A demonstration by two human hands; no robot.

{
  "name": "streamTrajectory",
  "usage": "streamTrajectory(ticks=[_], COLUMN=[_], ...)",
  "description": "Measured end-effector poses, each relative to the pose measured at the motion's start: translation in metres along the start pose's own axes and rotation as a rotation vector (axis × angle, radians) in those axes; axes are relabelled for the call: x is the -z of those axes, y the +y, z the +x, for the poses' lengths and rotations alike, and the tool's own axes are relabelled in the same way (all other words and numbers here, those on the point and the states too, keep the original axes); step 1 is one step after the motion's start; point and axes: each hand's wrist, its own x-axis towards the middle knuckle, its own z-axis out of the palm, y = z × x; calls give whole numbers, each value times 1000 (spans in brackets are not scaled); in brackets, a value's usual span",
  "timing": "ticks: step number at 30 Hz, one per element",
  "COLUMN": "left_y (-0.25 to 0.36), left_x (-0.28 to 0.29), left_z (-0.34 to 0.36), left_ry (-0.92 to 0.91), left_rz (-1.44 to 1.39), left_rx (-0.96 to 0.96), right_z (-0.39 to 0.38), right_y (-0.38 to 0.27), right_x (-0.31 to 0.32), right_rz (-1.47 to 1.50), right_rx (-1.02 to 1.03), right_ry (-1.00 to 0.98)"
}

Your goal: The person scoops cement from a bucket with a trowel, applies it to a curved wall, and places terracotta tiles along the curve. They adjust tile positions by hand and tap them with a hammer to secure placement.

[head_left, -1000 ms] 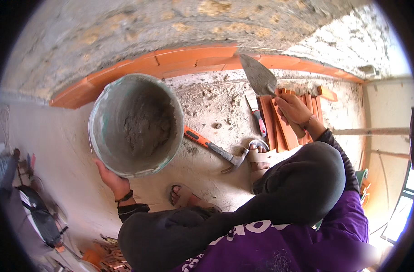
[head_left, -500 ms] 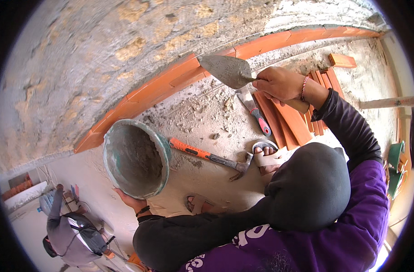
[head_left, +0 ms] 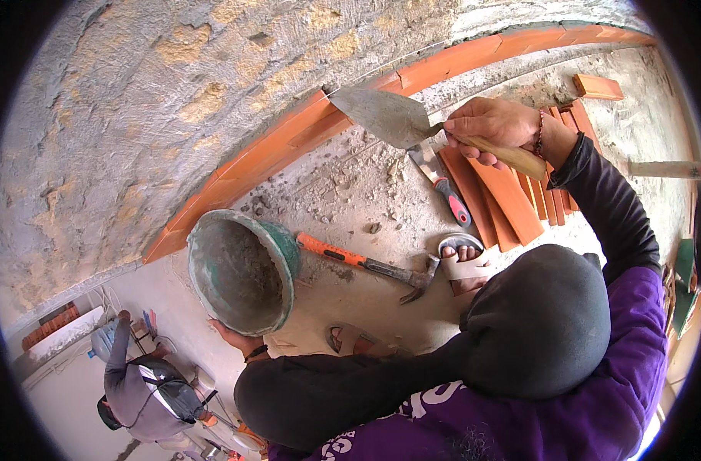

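Your right hand (head_left: 495, 129) was wrapped tight around the wooden handle of a brick trowel (head_left: 412, 123), fingers closed in a full grip. The trowel's long axis ran roughly left-right across the view, slightly tilted; its blade tip pointed left toward the orange brick course (head_left: 289, 142) at the foot of the rough rendered wall (head_left: 135, 115), handle end sticking out to the right past your wrist. The blade sat just left of that hand, raised above the gritty ledge (head_left: 350, 184).

Your left hand (head_left: 234, 336) held a green mortar pan (head_left: 243, 269) from below, fingers mostly hidden under it, so the exact grip can't be told. The pan was tilted, its mouth facing the camera, grey mortar inside. It sat low left, well apart from the trowel.

Between the two hands lay a claw hammer (head_left: 370, 265) with an orange handle, head to the right. A red-handled tool (head_left: 443, 184) lay just below the trowel, beside stacked orange tiles (head_left: 512, 200). A second person (head_left: 147, 392) crouched far below at lower left.
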Motion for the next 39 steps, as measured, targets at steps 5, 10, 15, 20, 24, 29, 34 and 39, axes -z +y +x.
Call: streamTrajectory(ticks=[5, 10, 15, 20, 24, 29, 34, 39], left_y=[11, -1, 2, 2, 5, 2, 1, 26], left_x=[37, -39, -13, -16, -12, -25, -58, -61], left_z=[9, -18, -12, -6, -3, -20, -40, -67], left_ry=[-9, 60, 49, 4, 17, -136, -255, -297], left_rz=[18, 37, 4, -11, -3, -105, -346, -179], left_rx=[-4, -15, -13, -62, -102, -148, -162, -283], right_z=[14, 15, 13, -8, -3, 32, 53, 58], right_y=[31, 81, 69, 53, 0, -58, -81, -105], right_x=[-8, -11, -26, -49, -89, -168, -197, -210], right_rz=[348, 550, 337, 252, 18, -867, -1242, -1372], right_rx=[64, 94, 71, -8, 31, 875, 879, 632], right_ry=[-149, -150, -45, -28, -141, 116, 216, 49])
